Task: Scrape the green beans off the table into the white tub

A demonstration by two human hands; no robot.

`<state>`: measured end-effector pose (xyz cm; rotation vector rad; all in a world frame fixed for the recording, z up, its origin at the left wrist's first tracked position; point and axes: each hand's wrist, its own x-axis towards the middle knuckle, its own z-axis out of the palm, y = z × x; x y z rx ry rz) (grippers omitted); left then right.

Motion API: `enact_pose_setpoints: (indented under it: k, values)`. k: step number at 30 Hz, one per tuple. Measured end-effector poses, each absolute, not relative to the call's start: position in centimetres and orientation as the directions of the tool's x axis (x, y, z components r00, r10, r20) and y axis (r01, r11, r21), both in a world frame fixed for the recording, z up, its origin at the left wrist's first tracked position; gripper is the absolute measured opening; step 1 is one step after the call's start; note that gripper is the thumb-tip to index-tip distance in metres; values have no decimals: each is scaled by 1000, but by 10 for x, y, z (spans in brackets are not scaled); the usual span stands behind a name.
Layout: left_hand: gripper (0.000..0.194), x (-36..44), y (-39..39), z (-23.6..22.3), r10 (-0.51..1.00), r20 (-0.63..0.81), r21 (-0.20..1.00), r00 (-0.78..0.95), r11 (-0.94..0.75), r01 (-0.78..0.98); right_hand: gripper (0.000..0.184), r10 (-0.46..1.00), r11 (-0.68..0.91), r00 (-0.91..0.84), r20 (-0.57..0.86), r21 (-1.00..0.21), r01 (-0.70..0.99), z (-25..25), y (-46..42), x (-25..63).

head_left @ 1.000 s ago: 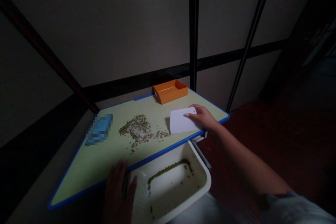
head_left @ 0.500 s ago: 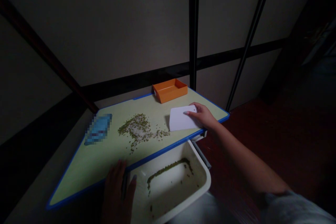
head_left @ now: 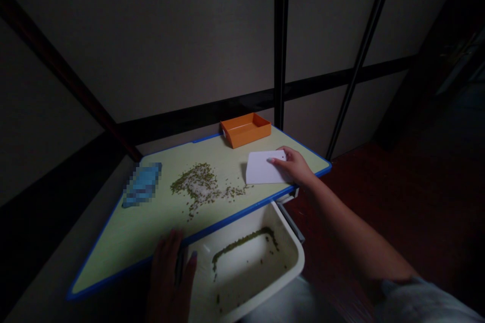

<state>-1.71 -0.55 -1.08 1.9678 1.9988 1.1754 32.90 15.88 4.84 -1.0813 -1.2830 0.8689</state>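
My right hand (head_left: 294, 165) grips a white flat scraper card (head_left: 263, 167), held edge-down on the pale green table (head_left: 151, 227) near its right corner. A scattered pile of small green grains mixed with white ones (head_left: 199, 186) lies just left of the card. My left hand (head_left: 170, 275) clasps the left rim of a white rectangular tub (head_left: 291, 242), which sits below the table's blue front edge. The tub holds a thin line of green grains along its bottom.
An empty orange tray (head_left: 246, 129) stands at the table's back edge. A blue, blurred object (head_left: 142, 184) lies at the back left. Pale wall panels with dark frames rise behind the table. Dark reddish floor lies to the right.
The scraper card and my right hand have shifted slightly back and to the right, away from the grain pile. My left hand stays on the tub rim.
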Motion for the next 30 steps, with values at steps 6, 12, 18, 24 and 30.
enact_pose_setpoints:
  k: [6,12,18,24,30]
  values:
    - [51,-20,-4,-13,876,455,572,-163,-147,807,39,947,288,133,294,-956,62,49,158,330]
    - [51,-18,-6,-11,874,454,584,-172,-146,798,39,951,267,140,277,-960,87,50,155,330]
    - [53,-19,-3,-13,877,450,566,-168,-135,813,40,960,250,106,257,-965,77,52,153,329]
    - [52,-20,-3,-12,875,449,579,-182,-130,805,43,963,239,103,248,-966,96,58,151,327]
    - [52,-17,-6,-6,894,416,592,-169,-125,796,44,966,237,89,242,-970,58,55,152,328]
